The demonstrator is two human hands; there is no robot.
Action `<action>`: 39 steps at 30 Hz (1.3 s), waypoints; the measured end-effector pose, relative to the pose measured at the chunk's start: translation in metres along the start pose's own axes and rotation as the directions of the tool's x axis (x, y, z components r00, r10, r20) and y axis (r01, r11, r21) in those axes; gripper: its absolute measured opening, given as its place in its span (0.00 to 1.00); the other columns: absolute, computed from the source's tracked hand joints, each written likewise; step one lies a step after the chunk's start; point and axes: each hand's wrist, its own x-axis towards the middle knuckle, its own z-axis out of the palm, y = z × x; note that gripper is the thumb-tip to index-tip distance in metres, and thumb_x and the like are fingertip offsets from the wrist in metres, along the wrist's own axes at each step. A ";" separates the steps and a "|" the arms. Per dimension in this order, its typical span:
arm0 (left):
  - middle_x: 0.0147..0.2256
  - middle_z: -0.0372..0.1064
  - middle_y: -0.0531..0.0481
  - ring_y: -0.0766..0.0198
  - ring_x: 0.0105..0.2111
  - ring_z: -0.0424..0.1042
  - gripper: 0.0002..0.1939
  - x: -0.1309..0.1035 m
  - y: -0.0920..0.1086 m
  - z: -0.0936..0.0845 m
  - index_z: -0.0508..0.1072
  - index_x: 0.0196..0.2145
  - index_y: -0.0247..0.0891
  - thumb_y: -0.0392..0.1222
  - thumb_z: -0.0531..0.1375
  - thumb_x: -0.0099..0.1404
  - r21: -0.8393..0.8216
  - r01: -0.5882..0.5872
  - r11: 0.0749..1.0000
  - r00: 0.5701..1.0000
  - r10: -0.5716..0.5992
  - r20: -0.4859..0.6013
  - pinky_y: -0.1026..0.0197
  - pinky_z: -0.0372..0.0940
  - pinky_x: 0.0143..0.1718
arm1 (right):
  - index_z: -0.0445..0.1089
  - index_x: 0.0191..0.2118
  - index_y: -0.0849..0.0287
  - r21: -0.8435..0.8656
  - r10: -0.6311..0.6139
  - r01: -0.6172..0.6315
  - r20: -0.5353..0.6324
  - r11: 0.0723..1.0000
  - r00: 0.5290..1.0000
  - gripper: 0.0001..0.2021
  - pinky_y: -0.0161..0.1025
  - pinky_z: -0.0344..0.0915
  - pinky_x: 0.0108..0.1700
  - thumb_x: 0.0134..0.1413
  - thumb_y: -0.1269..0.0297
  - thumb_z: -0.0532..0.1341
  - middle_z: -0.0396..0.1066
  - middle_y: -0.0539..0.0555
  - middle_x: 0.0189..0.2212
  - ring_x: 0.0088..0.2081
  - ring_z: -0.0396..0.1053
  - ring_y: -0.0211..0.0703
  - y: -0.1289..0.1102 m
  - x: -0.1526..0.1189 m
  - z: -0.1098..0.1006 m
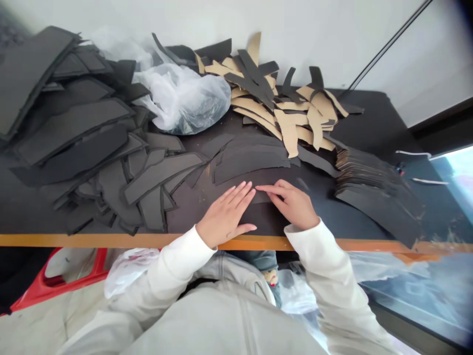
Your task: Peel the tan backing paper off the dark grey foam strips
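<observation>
My left hand lies flat, palm down, over the dark table top near its front edge, fingers together and stretched out. Beside its fingertips, my right hand points its index finger left, thumb held apart and the other fingers curled. A dark flat piece shows faintly between the hands, most of it covered or blending with the table. Just beyond them rests a loose group of black curved sheet pieces. To the right of my right hand is a fanned stack of black curved pieces with tan edges.
A large heap of thick black padded pieces covers the left side. Behind are a clear plastic bag and a pile of tan and black strips. Orange edging runs along the table front. A red plastic stool stands below left.
</observation>
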 end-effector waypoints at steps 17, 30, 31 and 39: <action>0.71 0.34 0.37 0.38 0.69 0.39 0.34 -0.001 0.034 0.020 0.64 0.62 0.44 0.63 0.57 0.64 -0.165 0.091 0.982 0.992 -0.105 -0.074 0.36 0.49 0.65 | 0.65 0.50 0.52 0.503 0.181 -0.206 0.099 0.839 0.979 0.15 0.38 0.65 0.29 0.59 0.56 0.56 0.75 0.48 0.29 0.23 0.68 0.38 -0.007 -0.010 0.000; 0.71 0.30 0.35 0.35 0.69 0.35 0.42 -0.003 0.031 0.025 0.64 0.62 0.44 0.70 0.58 0.57 -0.224 0.094 0.970 0.991 -0.113 -0.070 0.33 0.44 0.65 | 0.65 0.49 0.54 0.278 0.168 -0.159 -0.007 0.947 0.986 0.15 0.37 0.65 0.33 0.54 0.63 0.59 0.77 0.48 0.27 0.27 0.72 0.42 -0.022 -0.004 -0.015; 0.71 0.30 0.35 0.34 0.69 0.35 0.41 -0.004 0.030 0.023 0.64 0.62 0.44 0.69 0.59 0.57 -0.232 0.081 0.969 0.993 -0.097 -0.062 0.33 0.43 0.65 | 0.64 0.48 0.54 0.260 0.177 -0.171 0.002 0.950 0.984 0.15 0.37 0.64 0.33 0.53 0.63 0.59 0.77 0.49 0.27 0.27 0.73 0.42 -0.019 -0.005 -0.013; 0.68 0.43 0.26 0.45 0.70 0.40 0.40 -0.013 0.018 0.017 0.50 0.65 0.23 0.55 0.56 0.67 -0.224 0.048 0.973 0.997 -0.062 -0.056 0.40 0.48 0.66 | 0.63 0.45 0.56 0.117 0.207 -0.193 -0.126 0.974 0.970 0.12 0.37 0.60 0.30 0.55 0.61 0.57 0.77 0.51 0.27 0.26 0.73 0.44 -0.019 -0.015 0.008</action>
